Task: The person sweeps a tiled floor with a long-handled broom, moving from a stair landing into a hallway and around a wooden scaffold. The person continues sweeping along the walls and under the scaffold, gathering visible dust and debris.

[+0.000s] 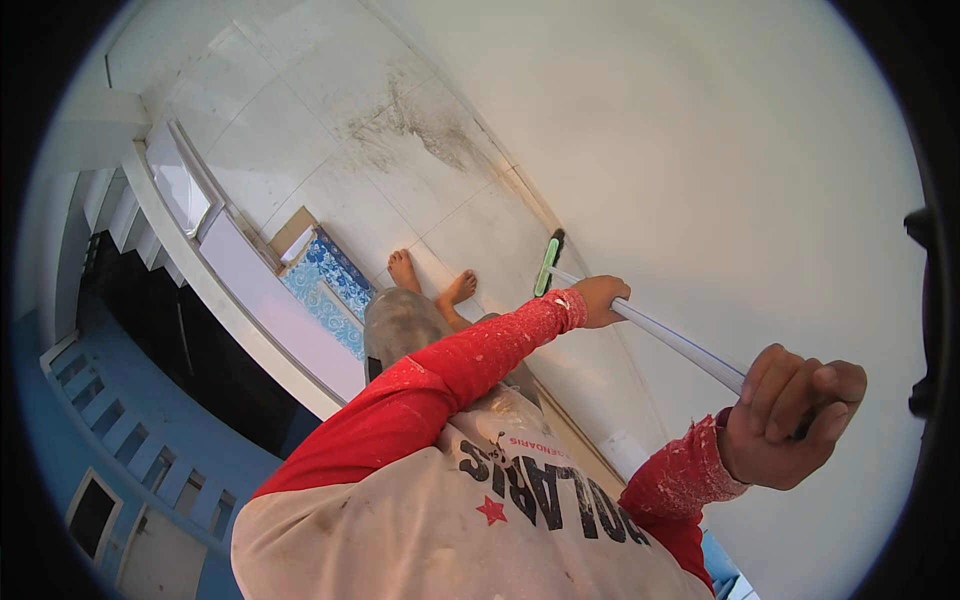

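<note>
Closed grip: left hand (604,302) wraps green-headed broom (655,330), right hand (795,418) curls round pole (700,358) end; looks light, stiff; best held 2-handed.

Shirt (400,520): off-white, stained, dark lettering (553,500), red star (491,511). Sleeves (470,350): red, white-speckled. Trousers (398,318): greyish, soiled.

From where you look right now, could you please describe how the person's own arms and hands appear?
The long red fabric left sleeve bears scattered whitish specks, densest near the wrist. The matching long red fabric right sleeve is also heavily speckled towards the wrist. The bare left hand and bare right hand wear no gloves.
</note>
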Demonstrator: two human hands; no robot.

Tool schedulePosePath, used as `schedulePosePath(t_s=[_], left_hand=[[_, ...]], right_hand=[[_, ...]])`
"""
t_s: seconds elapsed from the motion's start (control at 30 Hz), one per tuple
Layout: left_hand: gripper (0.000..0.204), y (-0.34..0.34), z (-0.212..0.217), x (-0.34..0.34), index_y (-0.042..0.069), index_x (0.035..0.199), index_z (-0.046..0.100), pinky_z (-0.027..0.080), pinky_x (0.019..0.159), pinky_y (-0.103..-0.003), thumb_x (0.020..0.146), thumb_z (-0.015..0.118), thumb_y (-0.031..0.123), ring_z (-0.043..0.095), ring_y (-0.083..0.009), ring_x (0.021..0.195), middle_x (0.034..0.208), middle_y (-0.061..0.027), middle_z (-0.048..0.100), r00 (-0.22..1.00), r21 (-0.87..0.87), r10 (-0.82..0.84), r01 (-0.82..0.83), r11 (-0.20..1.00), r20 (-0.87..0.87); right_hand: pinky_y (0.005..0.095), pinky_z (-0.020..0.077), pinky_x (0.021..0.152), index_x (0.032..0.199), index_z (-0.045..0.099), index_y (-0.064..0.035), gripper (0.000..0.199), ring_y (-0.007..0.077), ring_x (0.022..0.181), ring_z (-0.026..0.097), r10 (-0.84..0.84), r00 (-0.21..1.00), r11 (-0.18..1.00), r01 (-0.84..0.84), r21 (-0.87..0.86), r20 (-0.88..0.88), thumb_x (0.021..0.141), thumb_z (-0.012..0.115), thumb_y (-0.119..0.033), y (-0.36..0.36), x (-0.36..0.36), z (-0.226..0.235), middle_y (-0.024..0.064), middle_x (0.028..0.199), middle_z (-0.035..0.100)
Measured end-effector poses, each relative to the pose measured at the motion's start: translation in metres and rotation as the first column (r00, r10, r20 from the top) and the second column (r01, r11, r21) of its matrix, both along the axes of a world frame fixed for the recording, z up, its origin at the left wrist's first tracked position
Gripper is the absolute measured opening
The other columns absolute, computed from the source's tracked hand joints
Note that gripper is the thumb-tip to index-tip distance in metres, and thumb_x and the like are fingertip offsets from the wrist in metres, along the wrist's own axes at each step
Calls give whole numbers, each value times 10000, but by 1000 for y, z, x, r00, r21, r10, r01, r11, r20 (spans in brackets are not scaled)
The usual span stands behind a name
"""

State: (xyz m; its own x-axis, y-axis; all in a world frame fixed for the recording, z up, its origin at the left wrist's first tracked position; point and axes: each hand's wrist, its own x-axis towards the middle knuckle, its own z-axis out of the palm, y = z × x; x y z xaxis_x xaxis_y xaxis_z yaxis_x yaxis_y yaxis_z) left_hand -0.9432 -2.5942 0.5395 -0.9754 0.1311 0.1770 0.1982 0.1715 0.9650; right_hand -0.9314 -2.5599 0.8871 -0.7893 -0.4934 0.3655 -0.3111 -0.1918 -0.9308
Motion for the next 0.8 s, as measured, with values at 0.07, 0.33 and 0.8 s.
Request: schedulePosePath(t_s=[0.07,0.33,0.8], left_hand=[[295,31,-21,-7,90,1021,650,507,842,-442,830,703,309,644,-350,952,929,-154,675,965,-61,-251,256,965,79],[204,23,-69,-60,70,976,625,509,795,-450,802,676,165,652,-372,899,887,-177,668,864,-262,-461,502,824,204],[183,-61,-37,-67,75,851,621,521,699,-439,856,693,243,655,-350,811,818,-120,677,989,-480,-84,132,867,119]], right_hand=[[238,331,457,833,560,-15,269,84,436,373,-100,995,978,99,182,-5,942,576,-260,3,2,-32,-12,542,460],[245,348,436,734,581,-16,367,119,458,452,-271,943,942,301,151,-192,866,710,-334,40,-28,-99,22,554,515],[263,311,441,773,535,-67,349,91,405,395,-129,991,966,117,-231,-40,962,578,-356,92,-56,-62,-22,513,431]])
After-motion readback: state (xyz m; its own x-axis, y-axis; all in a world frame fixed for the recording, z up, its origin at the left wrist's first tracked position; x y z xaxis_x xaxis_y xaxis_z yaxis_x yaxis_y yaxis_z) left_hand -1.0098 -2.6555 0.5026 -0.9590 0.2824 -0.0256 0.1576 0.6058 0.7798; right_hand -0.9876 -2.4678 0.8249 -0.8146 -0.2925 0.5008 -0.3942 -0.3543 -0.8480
